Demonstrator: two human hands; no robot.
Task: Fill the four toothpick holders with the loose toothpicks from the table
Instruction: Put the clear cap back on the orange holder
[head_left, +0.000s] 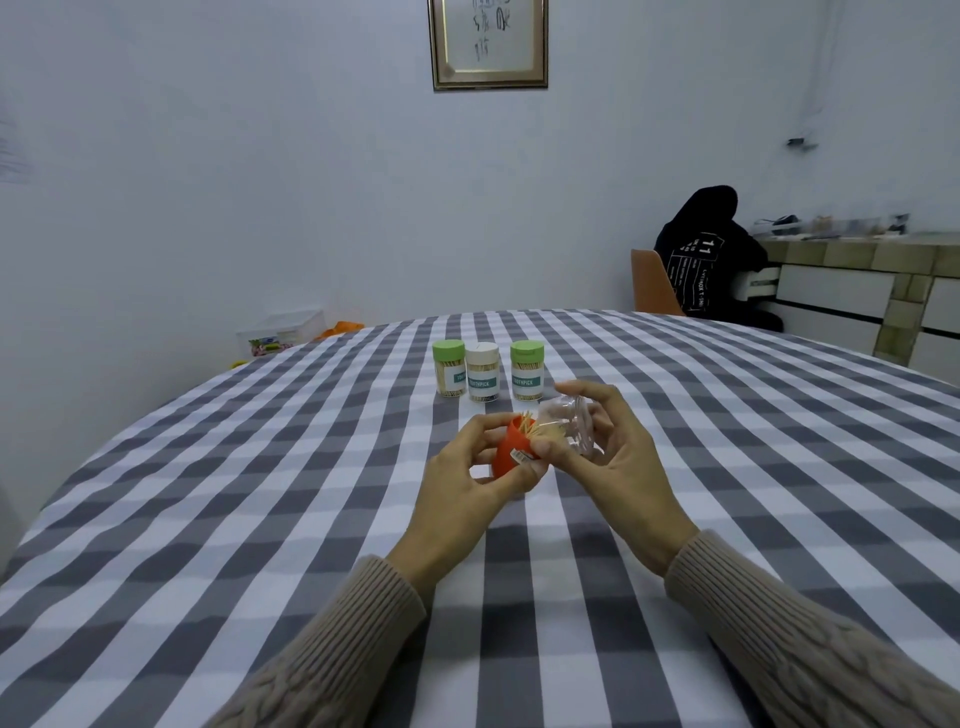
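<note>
The left hand (470, 480) gripped an orange cap (511, 454) of toothpicks (535, 428); just beside, the right hand (613, 457) clasped a clear jar (571, 426).

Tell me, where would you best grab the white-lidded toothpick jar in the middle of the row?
Probably by its lid, from above. The white-lidded jar stands upright, squeezed between two green-lidded jars, so its sides are hardly reachable. The round lid stands free on top, and fingers could close around its front and back.

Checked cloth tablecloth (260, 519) — matt; clear glossy plastic holder (571, 426).
</note>
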